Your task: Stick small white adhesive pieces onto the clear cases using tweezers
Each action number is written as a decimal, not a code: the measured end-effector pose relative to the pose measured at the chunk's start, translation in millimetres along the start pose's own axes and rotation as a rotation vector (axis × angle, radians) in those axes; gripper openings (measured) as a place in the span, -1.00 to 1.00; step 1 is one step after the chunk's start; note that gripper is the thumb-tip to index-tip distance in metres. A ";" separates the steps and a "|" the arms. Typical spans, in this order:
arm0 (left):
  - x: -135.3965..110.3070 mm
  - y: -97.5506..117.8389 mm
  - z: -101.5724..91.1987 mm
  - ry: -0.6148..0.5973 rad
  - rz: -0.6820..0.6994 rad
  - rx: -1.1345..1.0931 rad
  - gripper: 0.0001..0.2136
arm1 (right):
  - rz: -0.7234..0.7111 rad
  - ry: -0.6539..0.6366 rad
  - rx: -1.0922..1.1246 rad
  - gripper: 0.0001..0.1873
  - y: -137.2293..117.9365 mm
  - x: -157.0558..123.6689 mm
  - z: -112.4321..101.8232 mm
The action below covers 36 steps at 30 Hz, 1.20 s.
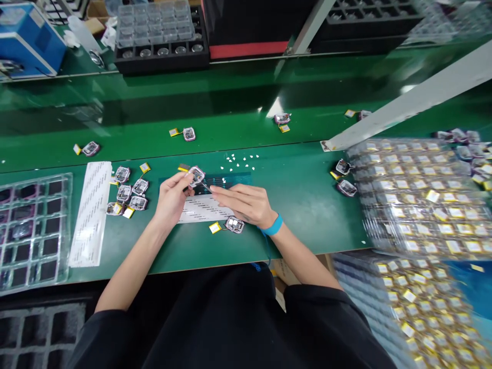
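My left hand [173, 197] pinches a small watch-like case [197, 176] with exposed electronics. A yellow-edged battery [183, 167] shows just beyond its fingers. My right hand [249, 204], with a blue wrist strap [273, 225], is closed on a thin pointed tool like tweezers [206, 188], its tip by the case's lower edge. Below the hands lie a dark patterned sheet [240, 179] and a white printed strip [198, 210]. Another case [234, 224] with its wired battery [214, 227] rests just below my right hand. Small white pieces [237, 165] are scattered beyond the hands.
Several cases [124, 193] cluster at left beside a white strip [89, 215] and a clear tray [38, 230]. Stacked clear trays [415, 195] of batteries stand right, near a slanted white post [407, 97]. More cases [189, 134] lie along the far green surface.
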<state>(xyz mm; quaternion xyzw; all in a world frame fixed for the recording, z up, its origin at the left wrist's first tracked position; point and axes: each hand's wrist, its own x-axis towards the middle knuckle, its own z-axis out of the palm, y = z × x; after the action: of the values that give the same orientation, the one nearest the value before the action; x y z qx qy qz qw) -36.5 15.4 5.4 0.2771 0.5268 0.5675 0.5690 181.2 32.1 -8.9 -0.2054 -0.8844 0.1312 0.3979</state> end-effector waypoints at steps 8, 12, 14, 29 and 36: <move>-4.9 -0.5 2.2 0.093 -0.004 -0.087 -0.74 | -0.004 -0.045 -0.052 -0.63 -5.5 3.7 -3.1; -10.0 0.2 5.6 0.081 -0.034 -0.055 -0.77 | 0.011 -0.080 0.001 -0.64 -6.1 6.7 -4.4; -10.4 0.0 5.7 0.074 -0.031 -0.038 -0.76 | 0.041 -0.108 0.035 -0.66 -5.5 7.2 -5.6; -11.8 -7.2 8.7 0.081 0.066 0.066 -0.78 | -0.003 -0.149 -0.092 -0.71 -6.1 3.4 -3.7; -10.1 -9.8 8.0 0.074 0.077 0.069 -0.72 | -0.059 -0.011 -0.073 -0.55 -2.9 -2.0 -0.7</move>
<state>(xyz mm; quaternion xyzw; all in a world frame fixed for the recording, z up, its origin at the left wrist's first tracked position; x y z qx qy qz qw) -23.8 6.2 1.7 0.2955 0.5555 0.5804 0.5169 182.2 28.6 -8.7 -0.1927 -0.8966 0.0881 0.3889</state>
